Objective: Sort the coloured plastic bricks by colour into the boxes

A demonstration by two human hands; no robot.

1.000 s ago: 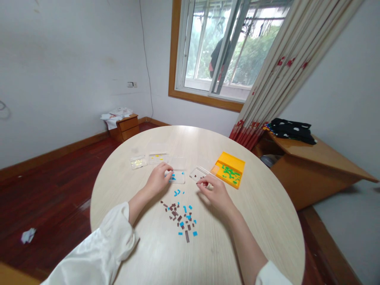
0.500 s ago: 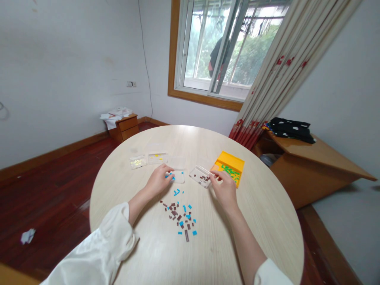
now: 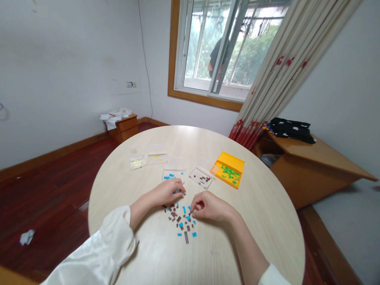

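My left hand, fingers bent together, is low over the table in front of the clear box of blue bricks. Its fingertips partly cover a few loose blue bricks; whatever is in its pinch is too small to make out. Thumb and forefinger of my right hand pinch at the right edge of a mixed pile. Brown bricks and blue bricks lie scattered there. What the right fingertips hold is hidden. Beyond that hand stands a clear box with brown bricks.
An orange-yellow case with green bricks lies open at the right. Two clear boxes stand back left, one with yellow bricks, one with pale pieces. The round table has a curved edge.
My right hand has left the box of brown bricks and come down-left to the pile. My left hand has moved from the blue bricks' box toward me and slightly right.
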